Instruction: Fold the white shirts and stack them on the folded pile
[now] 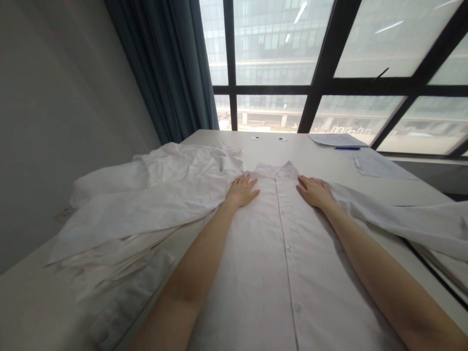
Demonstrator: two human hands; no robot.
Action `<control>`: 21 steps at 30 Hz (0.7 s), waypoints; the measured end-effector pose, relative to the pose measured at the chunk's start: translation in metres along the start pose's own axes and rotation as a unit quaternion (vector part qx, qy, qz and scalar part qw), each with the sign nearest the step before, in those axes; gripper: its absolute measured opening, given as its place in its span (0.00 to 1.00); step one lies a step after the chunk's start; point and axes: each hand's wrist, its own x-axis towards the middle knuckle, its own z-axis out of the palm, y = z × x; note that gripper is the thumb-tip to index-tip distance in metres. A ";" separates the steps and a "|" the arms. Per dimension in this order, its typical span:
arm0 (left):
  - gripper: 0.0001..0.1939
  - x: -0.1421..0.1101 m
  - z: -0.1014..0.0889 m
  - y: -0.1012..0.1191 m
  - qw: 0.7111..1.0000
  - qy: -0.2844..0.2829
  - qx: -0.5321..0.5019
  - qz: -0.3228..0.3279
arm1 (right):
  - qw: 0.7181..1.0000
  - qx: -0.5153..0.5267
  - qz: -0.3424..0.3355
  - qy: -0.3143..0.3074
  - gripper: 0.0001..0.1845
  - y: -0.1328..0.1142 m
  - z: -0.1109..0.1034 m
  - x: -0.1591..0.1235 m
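Note:
A white button-up shirt point(259, 253) lies front side up, its collar point(277, 170) pointing away from me and its button front running toward me. Both sleeves are spread out to the sides. My left hand point(242, 190) rests flat on the shirt's left shoulder, fingers stretched and spread. On the opposite shoulder lies my right hand point(315, 191), palm down with its fingers extended. Neither hand grips the cloth. The shirt's lower end runs out of view at the bottom.
More white garments point(175, 163) are heaped on the left of the white table point(263, 151). At the far right are papers point(383, 163) and a blue pen point(347, 148). Two small white oval pieces sit near the far edge. Beyond are a dark curtain point(175, 68) and windows.

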 end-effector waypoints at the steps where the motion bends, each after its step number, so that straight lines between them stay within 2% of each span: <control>1: 0.30 0.000 0.000 0.000 1.000 -0.002 0.000 0.000 | 1.000 0.000 0.009 -0.004 0.27 0.001 0.002 0.000; 5: 0.30 0.000 0.001 0.000 1.000 -0.001 0.002 -0.001 | 1.000 0.003 0.023 -0.011 0.29 0.003 0.006 0.000; 10: 0.30 -0.001 -0.001 0.002 1.000 -0.001 0.006 -0.001 | 1.000 0.018 0.022 0.003 0.26 -0.001 0.000 0.005; 15: 0.30 -0.001 -0.003 0.004 1.000 -0.017 0.005 -0.002 | 0.993 0.070 0.084 0.042 0.22 -0.009 -0.006 0.032; 18: 0.30 -0.001 -0.003 0.004 1.000 -0.025 0.002 -0.001 | 0.981 0.121 0.138 0.066 0.26 -0.016 0.000 0.050; 21: 0.30 -0.001 -0.003 0.004 1.000 -0.026 -0.003 -0.002 | 0.968 0.182 0.154 0.076 0.31 -0.020 0.010 0.064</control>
